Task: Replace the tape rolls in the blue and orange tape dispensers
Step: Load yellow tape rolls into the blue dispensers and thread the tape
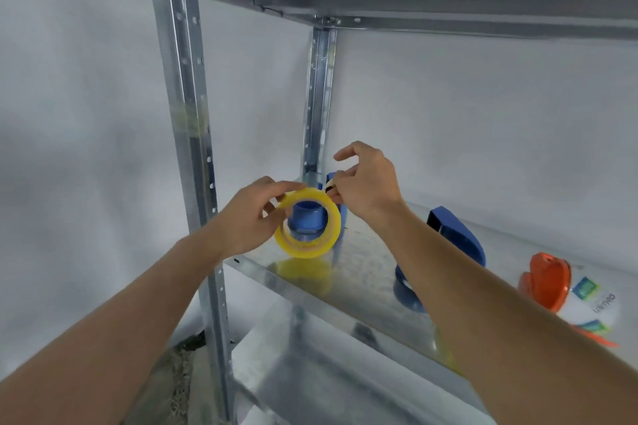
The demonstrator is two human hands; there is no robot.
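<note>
My left hand (247,217) grips the translucent yellow tape roll (308,222) by its rim at about 10 o'clock, fingers curled over the top edge. The roll sits around the blue plastic cylindrical hub (307,219) of the blue tape dispenser (340,207), which stands at the left end of the galvanised metal shelf (366,262).

My right hand (366,179) is at 2 o'clock of the roll. Thumb and lower fingers are pinched at the roll's upper right edge, apparently on the free end of the tape; the index finger is raised and spread. The view is blurred here, so I cannot confirm that the tape end is actually held.

Status:
1. Blue dispenser: new roll placed on the hub. In my judgement, threading the tape end to the cutter remains.
2. A detached blue plastic cover piece (455,235) lies on the shelf at 3 o'clock of the roll, well apart from it. Refitting it appears to remain.
3. The orange plastic tape dispenser (545,283) lies at 4 o'clock, near the right end of the shelf, beside a white labelled tape roll (593,304). I judge this unit not yet serviced.
</note>
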